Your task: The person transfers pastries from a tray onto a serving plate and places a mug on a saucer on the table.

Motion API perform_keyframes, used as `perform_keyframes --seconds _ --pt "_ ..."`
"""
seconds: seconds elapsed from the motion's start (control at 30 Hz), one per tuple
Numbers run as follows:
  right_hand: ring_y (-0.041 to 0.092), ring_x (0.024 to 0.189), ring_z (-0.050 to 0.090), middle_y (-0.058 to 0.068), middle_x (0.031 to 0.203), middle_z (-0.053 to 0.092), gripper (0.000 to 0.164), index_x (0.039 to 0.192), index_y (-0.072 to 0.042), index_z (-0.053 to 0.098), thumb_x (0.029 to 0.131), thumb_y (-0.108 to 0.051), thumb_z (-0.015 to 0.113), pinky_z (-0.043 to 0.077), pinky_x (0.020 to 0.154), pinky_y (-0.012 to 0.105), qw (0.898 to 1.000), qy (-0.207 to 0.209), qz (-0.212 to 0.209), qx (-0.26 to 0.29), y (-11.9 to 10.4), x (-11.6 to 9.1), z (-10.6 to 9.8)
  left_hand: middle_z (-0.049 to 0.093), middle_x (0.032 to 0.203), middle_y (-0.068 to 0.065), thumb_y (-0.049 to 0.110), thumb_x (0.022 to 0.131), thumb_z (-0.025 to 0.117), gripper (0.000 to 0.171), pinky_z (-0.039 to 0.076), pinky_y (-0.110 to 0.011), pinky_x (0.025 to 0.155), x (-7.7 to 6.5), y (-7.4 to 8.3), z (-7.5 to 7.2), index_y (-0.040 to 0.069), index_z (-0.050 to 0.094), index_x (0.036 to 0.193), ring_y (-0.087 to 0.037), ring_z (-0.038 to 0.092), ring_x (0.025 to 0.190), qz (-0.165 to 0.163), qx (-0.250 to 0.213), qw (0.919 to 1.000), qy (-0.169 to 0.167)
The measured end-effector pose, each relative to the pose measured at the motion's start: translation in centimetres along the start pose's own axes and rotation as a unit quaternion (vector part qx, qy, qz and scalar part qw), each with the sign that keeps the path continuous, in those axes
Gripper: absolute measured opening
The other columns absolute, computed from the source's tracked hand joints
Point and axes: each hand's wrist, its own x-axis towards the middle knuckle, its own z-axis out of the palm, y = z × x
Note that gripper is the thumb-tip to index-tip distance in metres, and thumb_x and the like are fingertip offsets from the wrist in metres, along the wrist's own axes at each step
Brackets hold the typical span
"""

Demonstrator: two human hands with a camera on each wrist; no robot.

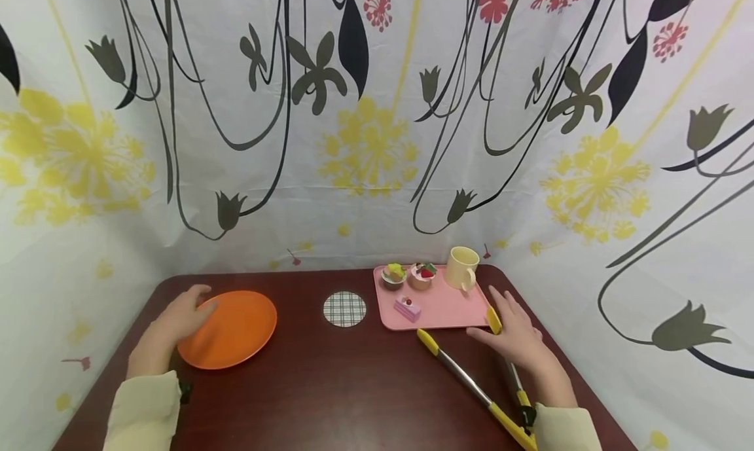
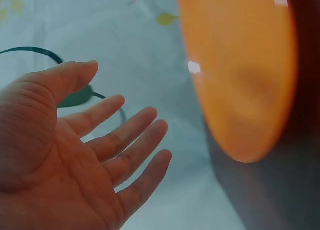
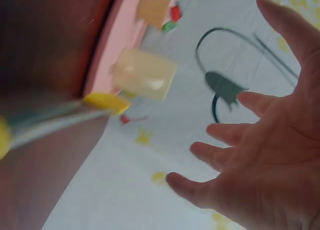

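Observation:
My left hand (image 1: 179, 319) hovers at the left rim of an orange plate (image 1: 235, 330), fingers spread and holding nothing. In the left wrist view its palm and loose fingers (image 2: 142, 157) stand apart from the plate. Over at the right, my right hand (image 1: 517, 330) is above a pair of yellow-tipped metal tongs (image 1: 465, 378), partly hiding one arm of them. The tongs lie spread on the table, hinge toward me. In the right wrist view that hand's fingers are apart with nothing between them.
A pink tray (image 1: 448, 312) at the back right carries two toy cupcakes (image 1: 421, 276), a small purple cake slice (image 1: 408, 308) and a cream mug (image 1: 462, 268). Left of it lies a round checked coaster (image 1: 344, 309). Flowered curtain (image 1: 377, 228) surrounds the dark red table (image 1: 330, 398).

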Motion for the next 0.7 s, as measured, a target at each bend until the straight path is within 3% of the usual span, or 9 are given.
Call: perform_keyframes --seconds 0.1,0.27,0.4,0.5,0.7 --pt "0.065 0.157 0.011 0.039 0.174 0.007 0.124 0.173 -0.008 0.008 0.090 -0.068 0.076 0.022 0.110 0.095 1.000 -0.025 0.011 0.001 1.4 -0.8 0.1 0.037 0.153 -0.050 0.031 0.113 0.051 0.069 0.041 -0.079 0.111 0.0 -1.6 0.7 -0.019 0.029 0.155 -0.066 0.040 0.138 0.015 -0.007 0.9999 0.000" --pt "0.069 0.156 0.000 0.042 0.173 0.006 0.126 0.170 0.004 0.001 0.092 -0.058 0.079 0.021 0.120 0.086 0.995 -0.084 0.032 0.041 3.3 -1.9 0.9 0.027 0.153 -0.053 0.035 0.116 0.045 0.076 0.036 -0.081 0.115 -0.6 -3.5 1.5 -0.024 0.020 0.155 -0.070 0.032 0.140 -0.001 -0.046 0.9988 -0.018" --pt "0.067 0.156 0.008 0.042 0.172 0.010 0.128 0.169 0.007 -0.001 0.092 -0.057 0.080 0.028 0.120 0.083 0.990 -0.115 0.048 0.059 4.2 -2.6 1.7 0.020 0.154 -0.054 0.040 0.117 0.038 0.080 0.031 -0.081 0.117 -0.7 -4.6 1.8 -0.026 0.013 0.156 -0.071 0.026 0.142 -0.032 -0.069 0.9967 -0.028" --pt "0.064 0.157 0.018 0.042 0.172 0.014 0.128 0.169 0.008 0.001 0.091 -0.053 0.082 0.035 0.118 0.079 0.989 -0.125 0.048 0.067 4.7 -3.2 2.3 0.022 0.155 -0.054 0.042 0.116 0.032 0.081 0.034 -0.081 0.116 -0.6 -5.6 2.0 -0.025 0.014 0.156 -0.070 0.029 0.142 -0.065 -0.074 0.9949 -0.025" --pt "0.056 0.155 0.033 0.037 0.171 0.025 0.126 0.171 0.002 0.004 0.089 -0.045 0.087 0.043 0.117 0.071 0.988 -0.128 0.022 0.089 5.2 -4.2 3.7 0.029 0.158 -0.047 0.052 0.112 0.025 0.086 0.037 -0.082 0.109 -0.3 -7.5 2.3 -0.019 0.015 0.161 -0.067 0.038 0.137 -0.151 -0.120 0.9812 -0.008"
